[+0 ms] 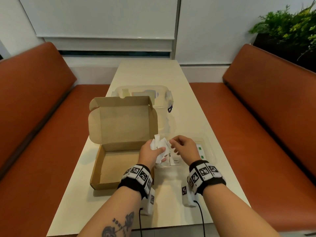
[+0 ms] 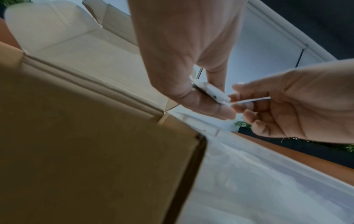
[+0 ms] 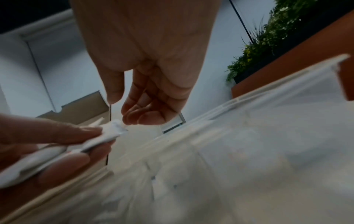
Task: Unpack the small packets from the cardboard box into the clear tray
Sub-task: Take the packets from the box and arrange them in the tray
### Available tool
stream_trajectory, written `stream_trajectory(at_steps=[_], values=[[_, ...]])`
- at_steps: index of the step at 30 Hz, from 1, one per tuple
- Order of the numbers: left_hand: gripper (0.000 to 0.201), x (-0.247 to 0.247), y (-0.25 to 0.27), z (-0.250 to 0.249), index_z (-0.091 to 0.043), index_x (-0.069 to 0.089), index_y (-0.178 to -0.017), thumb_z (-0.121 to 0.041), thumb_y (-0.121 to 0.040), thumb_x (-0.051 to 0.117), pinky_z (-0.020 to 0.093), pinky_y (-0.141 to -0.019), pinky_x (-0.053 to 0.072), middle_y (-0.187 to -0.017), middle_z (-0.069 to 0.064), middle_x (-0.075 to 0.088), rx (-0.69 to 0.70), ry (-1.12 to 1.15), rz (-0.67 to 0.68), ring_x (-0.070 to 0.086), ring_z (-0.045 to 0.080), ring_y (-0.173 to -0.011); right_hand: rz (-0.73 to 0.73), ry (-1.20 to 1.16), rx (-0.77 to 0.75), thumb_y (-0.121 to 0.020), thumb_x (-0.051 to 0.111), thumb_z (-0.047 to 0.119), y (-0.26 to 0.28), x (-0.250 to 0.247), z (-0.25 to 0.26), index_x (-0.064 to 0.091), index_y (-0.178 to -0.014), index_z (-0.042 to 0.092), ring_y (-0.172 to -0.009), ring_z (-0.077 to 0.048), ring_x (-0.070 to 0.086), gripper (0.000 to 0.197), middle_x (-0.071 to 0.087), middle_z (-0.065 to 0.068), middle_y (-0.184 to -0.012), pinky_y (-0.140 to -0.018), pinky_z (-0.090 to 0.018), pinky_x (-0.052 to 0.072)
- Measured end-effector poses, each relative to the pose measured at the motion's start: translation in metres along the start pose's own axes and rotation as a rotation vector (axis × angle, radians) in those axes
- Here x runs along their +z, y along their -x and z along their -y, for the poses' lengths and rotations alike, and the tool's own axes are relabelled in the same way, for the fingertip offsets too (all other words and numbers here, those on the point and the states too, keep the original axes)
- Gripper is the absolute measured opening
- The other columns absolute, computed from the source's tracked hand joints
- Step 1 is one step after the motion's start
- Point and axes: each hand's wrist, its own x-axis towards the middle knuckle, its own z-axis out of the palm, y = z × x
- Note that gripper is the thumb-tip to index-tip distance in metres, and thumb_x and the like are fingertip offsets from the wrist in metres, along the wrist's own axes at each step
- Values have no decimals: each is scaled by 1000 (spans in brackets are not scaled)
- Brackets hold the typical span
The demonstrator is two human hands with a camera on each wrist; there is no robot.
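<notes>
Packets: your left hand holds a bunch of small white packets, flat, crinkled paper sachets, fanned between thumb and fingers above the gap between box and tray.
Left grip: closed round the bunch, thumb pressing on top.
Right grip: your right hand has curled fingers whose tips pinch the end of one thin white sachet at the bunch.
Cardboard box: the plain brown corrugated cardboard box sits open on the table, lid standing up, visible floor bare.
Clear tray: the shallow, glossy clear tray lies just right of the box, with a few flat packets inside.
</notes>
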Motion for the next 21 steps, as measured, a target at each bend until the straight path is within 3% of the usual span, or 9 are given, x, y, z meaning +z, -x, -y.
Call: stream_trajectory(at_steps=[2, 6, 10, 15, 21], values=[[29, 2, 0, -1, -8, 60, -105, 6, -81, 68, 37, -58, 58, -96, 14, 65, -1, 31, 19, 66, 30, -83, 46, -12, -4, -85, 66, 22, -2, 0, 6, 67, -81, 15, -62, -12, 57, 9, 66, -6, -72, -61, -25, 50], [31, 4, 0, -6, -8, 62, -110, 1, -82, 70, 36, -61, 59, -97, 10, 66, 20, 46, 39, 67, 25, -84, 61, 0, -4, -81, 71, 16, -5, 2, 12, 66, -87, 13, -67, -13, 57, 8, 62, -2, -75, -68, -29, 53], [26, 1, 2, -5, -18, 63, -102, -1, -83, 70, 30, -56, 57, -101, 12, 68, 23, 80, 59, 68, 25, -82, 26, -64, 6, -82, 70, 10, -5, 4, 12, 63, -90, 10, -64, -13, 56, 10, 58, -1, -74, -59, -18, 52], [23, -5, 6, 0, -17, 65, -102, -8, -82, 72, 30, -55, 56, -97, 10, 71, 32, 91, 95, 71, 21, -78, 46, -107, 11, -81, 69, 6, 1, 4, 7, 63, -80, 7, -63, -14, 56, 6, 58, -4, -68, -59, -22, 52], [17, -9, 7, 3, -17, 65, -97, -7, -85, 69, 30, -53, 56, -89, 7, 72, 23, 102, 77, 71, 18, -73, 44, -126, 28, -82, 68, 4, 7, 3, 4, 64, -82, 6, -62, -12, 58, 4, 61, -4, -69, -55, -14, 50]])
